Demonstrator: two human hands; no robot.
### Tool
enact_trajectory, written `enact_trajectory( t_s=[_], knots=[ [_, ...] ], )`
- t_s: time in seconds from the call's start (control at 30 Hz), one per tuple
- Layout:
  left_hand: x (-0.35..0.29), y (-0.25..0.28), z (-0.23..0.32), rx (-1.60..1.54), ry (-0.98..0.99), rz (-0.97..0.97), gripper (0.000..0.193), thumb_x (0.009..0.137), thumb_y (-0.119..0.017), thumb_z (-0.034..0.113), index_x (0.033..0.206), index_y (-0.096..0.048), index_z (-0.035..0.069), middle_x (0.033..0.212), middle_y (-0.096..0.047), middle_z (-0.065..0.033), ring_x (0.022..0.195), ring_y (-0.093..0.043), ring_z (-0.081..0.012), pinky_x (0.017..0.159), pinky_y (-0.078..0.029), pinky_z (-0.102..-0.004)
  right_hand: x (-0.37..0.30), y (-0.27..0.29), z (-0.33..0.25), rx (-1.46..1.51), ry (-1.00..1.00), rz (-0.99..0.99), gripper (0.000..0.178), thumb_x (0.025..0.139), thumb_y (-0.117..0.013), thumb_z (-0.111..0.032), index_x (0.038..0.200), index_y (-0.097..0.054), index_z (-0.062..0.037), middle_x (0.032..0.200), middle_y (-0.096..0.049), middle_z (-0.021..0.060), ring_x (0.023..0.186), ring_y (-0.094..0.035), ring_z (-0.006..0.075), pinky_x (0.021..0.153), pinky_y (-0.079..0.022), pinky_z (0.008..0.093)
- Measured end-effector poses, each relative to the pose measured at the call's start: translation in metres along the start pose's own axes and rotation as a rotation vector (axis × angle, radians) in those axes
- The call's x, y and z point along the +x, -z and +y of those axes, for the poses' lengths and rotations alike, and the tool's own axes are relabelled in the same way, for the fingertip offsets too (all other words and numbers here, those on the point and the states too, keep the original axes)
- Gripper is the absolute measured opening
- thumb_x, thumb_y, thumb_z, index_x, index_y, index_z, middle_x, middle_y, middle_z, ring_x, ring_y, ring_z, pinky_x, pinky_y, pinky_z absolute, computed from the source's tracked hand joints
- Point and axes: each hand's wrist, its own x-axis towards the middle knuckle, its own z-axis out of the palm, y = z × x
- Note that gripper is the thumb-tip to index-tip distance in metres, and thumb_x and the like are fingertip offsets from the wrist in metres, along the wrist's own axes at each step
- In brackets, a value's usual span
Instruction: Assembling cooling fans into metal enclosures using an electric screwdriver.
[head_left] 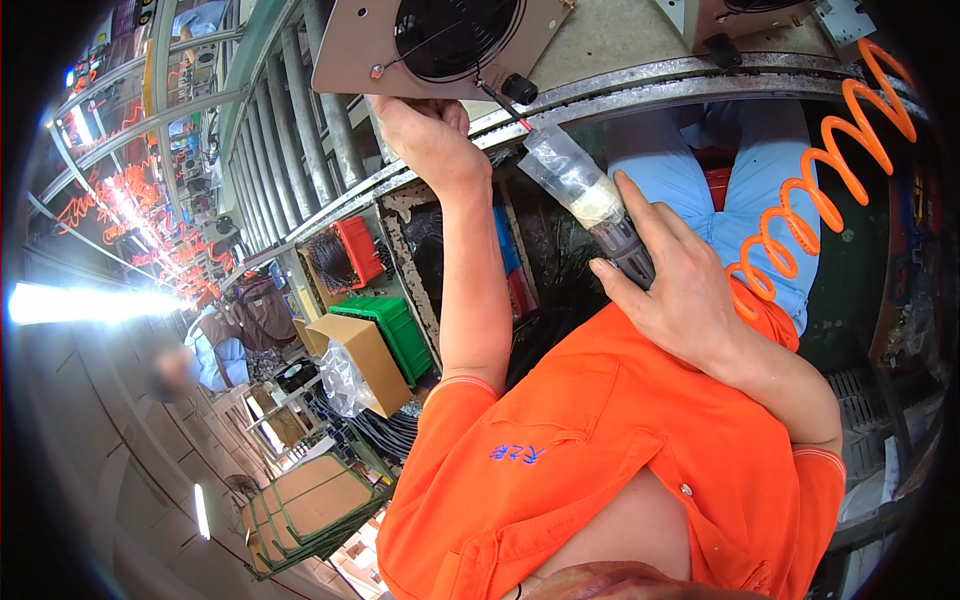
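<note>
A beige metal panel [350,65] with a round black fan grille [455,35] stands at the top of the view. My left hand [430,140] is at its lower edge, fingers curled and partly tucked behind it; what they hold, if anything, is hidden. My right hand [675,275] is wrapped round a grey power screwdriver [615,240], its front end covered in clear plastic and tape. Its dark bit reaches the panel's edge beside the grille, near a black knob-like foot [520,88]. A screw-like metal piece [377,71] shows on the panel, left of the bit.
A metal rail [640,75] edges the bench, with a roller conveyor [290,120] at left. An orange coiled hose [850,180] hangs at right. Left below are a red bin [358,250], a green crate [395,330] and a cardboard box [365,365]. Another similar metal unit [740,20] stands top right.
</note>
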Motion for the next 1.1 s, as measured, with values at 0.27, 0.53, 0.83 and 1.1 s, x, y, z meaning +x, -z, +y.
enact_trajectory(
  t_s=[0.27, 0.53, 0.83, 1.1],
  knots=[
    [0.0005, -0.0014, 0.0021, 0.001, 0.009, 0.004, 0.042, 0.109, -0.039, 0.046, 0.100, -0.050, 0.006, 0.064, -0.036, 0.0038, 0.049, -0.028, -0.0041, 0.044, -0.020, -0.0219, 0.0018, 0.0014, -0.0006, -0.013, -0.004, -0.007, 0.076, 0.088, -0.076, -0.021, 0.153, -0.042, -0.0013, 0.099, -0.061, 0.0189, 0.086, -0.064, 0.0365, 0.076, -0.052, 0.0429],
    [0.0004, -0.0014, 0.0026, -0.031, 0.028, 0.000, 0.041, 0.110, -0.039, 0.044, 0.100, -0.049, 0.006, 0.063, -0.035, 0.0037, 0.049, -0.028, -0.0046, 0.045, -0.020, -0.0224, 0.0020, 0.0016, 0.0003, 0.002, -0.009, -0.012, 0.076, 0.087, -0.076, -0.021, 0.153, -0.042, -0.0004, 0.102, -0.062, 0.0197, 0.087, -0.065, 0.0376, 0.077, -0.052, 0.0429],
    [-0.0006, -0.0005, 0.0026, -0.016, 0.016, -0.017, 0.037, 0.109, -0.037, 0.041, 0.102, -0.051, 0.007, 0.066, -0.036, 0.0037, 0.049, -0.027, -0.0041, 0.045, -0.020, -0.0220, 0.0031, 0.0011, -0.0011, 0.020, -0.013, -0.022, 0.075, 0.088, -0.075, -0.020, 0.152, -0.042, 0.0008, 0.102, -0.062, 0.0203, 0.089, -0.065, 0.0381, 0.079, -0.052, 0.0434],
    [0.0004, 0.0010, 0.0016, -0.035, 0.035, -0.033, 0.035, 0.109, -0.038, 0.039, 0.101, -0.052, 0.008, 0.066, -0.036, 0.0045, 0.051, -0.026, -0.0033, 0.046, -0.019, -0.0213, 0.0034, 0.0006, -0.0011, 0.015, -0.012, -0.018, 0.076, 0.088, -0.075, -0.020, 0.153, -0.042, 0.0010, 0.103, -0.063, 0.0205, 0.089, -0.064, 0.0375, 0.079, -0.052, 0.0430]
  ],
)
